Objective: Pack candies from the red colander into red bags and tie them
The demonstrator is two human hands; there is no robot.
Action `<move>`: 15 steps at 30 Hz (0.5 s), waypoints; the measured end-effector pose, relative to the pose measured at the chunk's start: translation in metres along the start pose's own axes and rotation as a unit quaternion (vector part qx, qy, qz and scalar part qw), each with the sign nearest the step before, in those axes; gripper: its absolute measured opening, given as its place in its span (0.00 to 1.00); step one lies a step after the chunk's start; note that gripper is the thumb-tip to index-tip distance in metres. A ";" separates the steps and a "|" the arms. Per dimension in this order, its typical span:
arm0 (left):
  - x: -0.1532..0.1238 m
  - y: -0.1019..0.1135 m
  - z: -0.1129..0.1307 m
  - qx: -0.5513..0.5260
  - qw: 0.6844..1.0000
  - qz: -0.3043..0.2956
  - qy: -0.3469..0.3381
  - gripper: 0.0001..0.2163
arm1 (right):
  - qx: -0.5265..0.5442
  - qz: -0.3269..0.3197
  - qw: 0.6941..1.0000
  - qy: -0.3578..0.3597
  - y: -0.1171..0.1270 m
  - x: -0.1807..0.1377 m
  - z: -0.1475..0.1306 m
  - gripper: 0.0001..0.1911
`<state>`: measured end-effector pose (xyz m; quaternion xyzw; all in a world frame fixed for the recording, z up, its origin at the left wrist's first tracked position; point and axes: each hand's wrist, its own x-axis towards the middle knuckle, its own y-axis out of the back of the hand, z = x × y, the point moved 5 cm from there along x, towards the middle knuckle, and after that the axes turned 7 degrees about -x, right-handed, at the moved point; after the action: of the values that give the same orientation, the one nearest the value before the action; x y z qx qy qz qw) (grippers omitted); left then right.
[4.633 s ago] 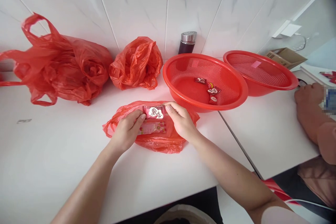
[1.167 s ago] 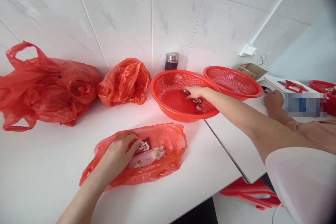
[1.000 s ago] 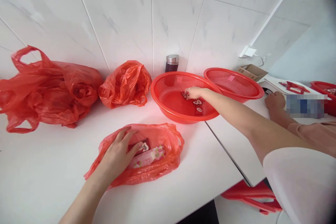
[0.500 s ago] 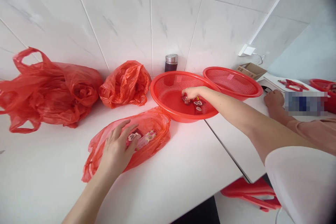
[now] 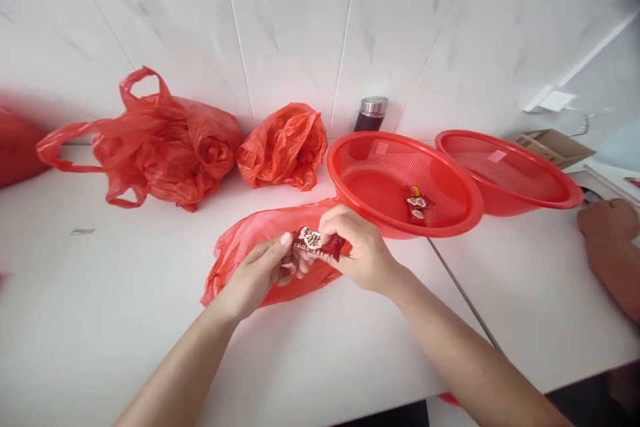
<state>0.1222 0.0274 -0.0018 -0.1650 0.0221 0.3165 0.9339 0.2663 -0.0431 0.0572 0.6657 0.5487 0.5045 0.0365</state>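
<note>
A dark red candy packet [image 5: 317,244] with white lettering is pinched between both my hands above a flat red plastic bag [image 5: 240,247] on the white counter. My left hand [image 5: 260,273] grips its left end with thumb and fingers. My right hand [image 5: 357,250] grips its right end, fingers curled. Just right of them stands a red mesh basket [image 5: 380,153] holding a few small red candies [image 5: 417,203].
Two bulging red plastic bags, a large one [image 5: 165,140] and a smaller one [image 5: 283,147], lie against the tiled wall. A dark flask [image 5: 370,113] stands behind the basket. A second red basket [image 5: 505,167] sits further right. Another person's hand [image 5: 607,227] rests at the right edge.
My right hand has left the basket and come back to the flat bag. Both hands now hold a candy packet lifted above it. The camera has swung left.
</note>
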 end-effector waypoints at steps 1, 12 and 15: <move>0.001 0.003 0.000 -0.003 1.000 0.020 -0.004 0.19 | 0.009 0.003 1.000 -0.004 -0.007 -0.004 0.002 0.08; 0.003 0.005 0.008 0.165 0.972 0.098 -0.138 0.15 | 0.375 -0.002 0.882 -0.284 -0.039 -0.031 0.046 0.23; 0.003 -0.002 0.006 0.199 0.967 0.068 -0.142 0.14 | 0.309 -0.004 0.905 -0.293 -0.037 -0.031 0.042 0.22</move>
<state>0.1259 0.0295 0.0039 0.0724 -0.0369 0.3888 0.9177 0.2739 -0.0303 -0.0053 0.7591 0.6444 0.0922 -0.0096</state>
